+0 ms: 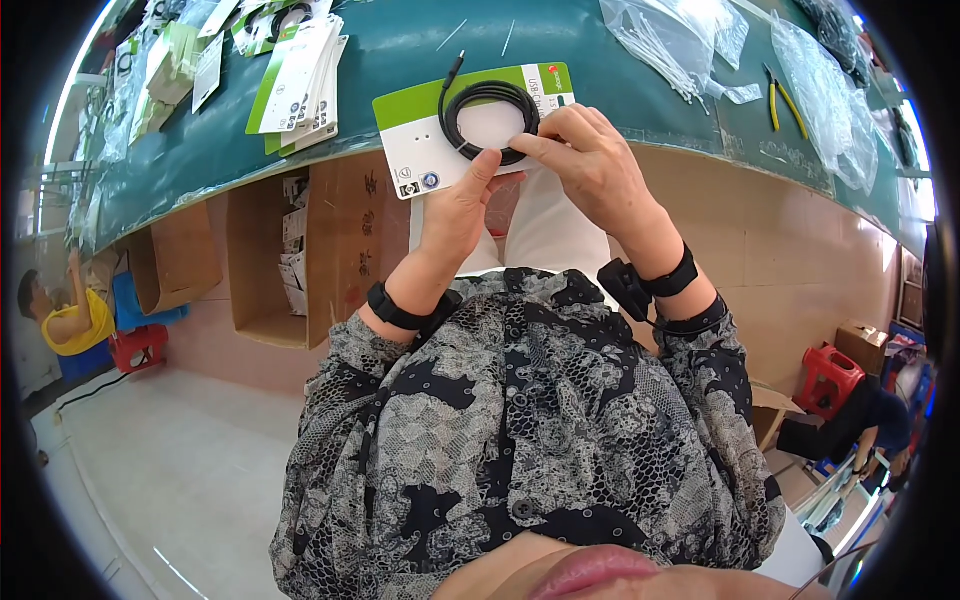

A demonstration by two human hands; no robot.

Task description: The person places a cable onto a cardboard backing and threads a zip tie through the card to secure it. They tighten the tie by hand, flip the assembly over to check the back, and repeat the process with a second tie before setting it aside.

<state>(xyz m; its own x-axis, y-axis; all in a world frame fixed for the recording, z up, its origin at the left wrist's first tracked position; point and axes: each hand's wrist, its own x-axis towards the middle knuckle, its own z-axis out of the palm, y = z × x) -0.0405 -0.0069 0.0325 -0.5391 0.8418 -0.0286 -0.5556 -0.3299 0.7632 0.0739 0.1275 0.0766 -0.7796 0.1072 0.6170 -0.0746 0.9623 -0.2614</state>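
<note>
Coiled black cable (490,90) lies on a white-and-green card (408,150) jutting past the near edge of the green table (400,60). The left hand (458,205) pinches the card's near edge, thumb by the cable. The right hand (595,165) curls at the cable's right side; what its fingertips pinch, I cannot tell. Table surface stretches left to stacked cards (300,85) and right toward yellow-handled cutters (774,106). Printing marks the card's right end; 2 small emblems (430,180) mark its lower left corner.

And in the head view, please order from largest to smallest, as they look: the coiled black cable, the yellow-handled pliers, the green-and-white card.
1. Green-and-white card
2. Coiled black cable
3. Yellow-handled pliers
</note>
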